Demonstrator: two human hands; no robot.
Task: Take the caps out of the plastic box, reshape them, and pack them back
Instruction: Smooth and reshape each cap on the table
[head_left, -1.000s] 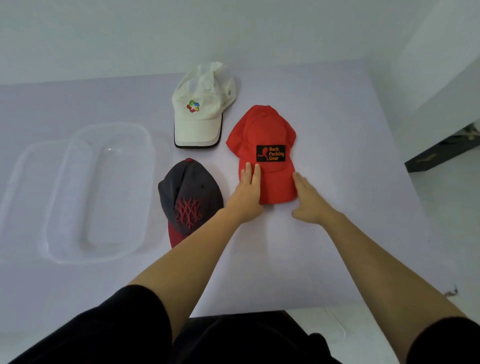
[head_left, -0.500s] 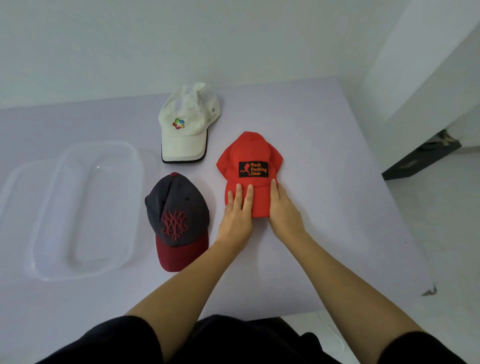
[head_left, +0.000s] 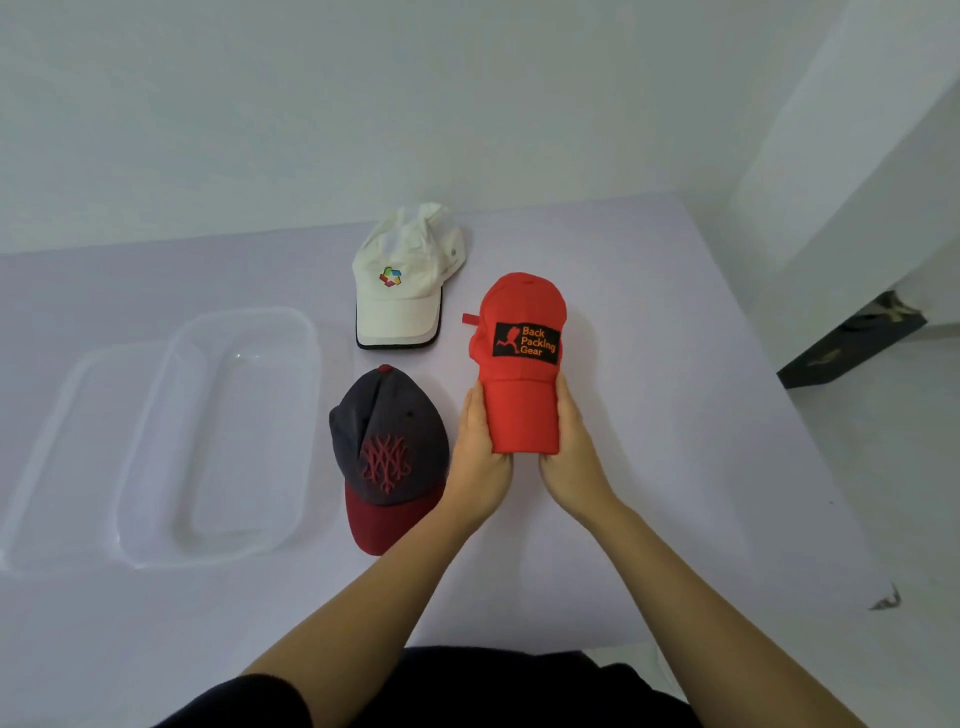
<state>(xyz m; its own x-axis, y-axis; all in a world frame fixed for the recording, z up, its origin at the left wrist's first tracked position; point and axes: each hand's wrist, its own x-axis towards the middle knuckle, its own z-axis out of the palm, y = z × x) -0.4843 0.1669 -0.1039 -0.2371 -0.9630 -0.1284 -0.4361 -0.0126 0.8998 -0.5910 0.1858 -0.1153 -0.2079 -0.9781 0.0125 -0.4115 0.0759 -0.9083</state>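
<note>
A person's left hand (head_left: 480, 457) and right hand (head_left: 571, 462) clasp the brim of a red fabric baseball cap (head_left: 522, 364) with a black "Back Packing Gear" patch. One hand is on each side, squeezing the brim into a narrow curve between them. The crown points away from the person and the patch faces the camera.

The pale lilac table (head_left: 675, 467) meets the white wall along its far edge, just behind a white fabric cap with a multicoloured logo and black-edged brim (head_left: 400, 291). The right edge runs diagonally toward a near corner, with a broad stretch of tabletop between it and the red cap. Beyond that edge a dark flat object (head_left: 852, 348) lies on the floor. A wide band of surface separates the caps from the near edge, where the person's dark clothing shows.

A dark grey cap with red embroidery and a maroon brim (head_left: 387, 452) lies just beside the left hand, its brim toward the person. Left of it, slightly apart, sits a clear plastic box (head_left: 311, 374), open side up, with a clear plastic lid (head_left: 47, 467) just beside it at the left.
</note>
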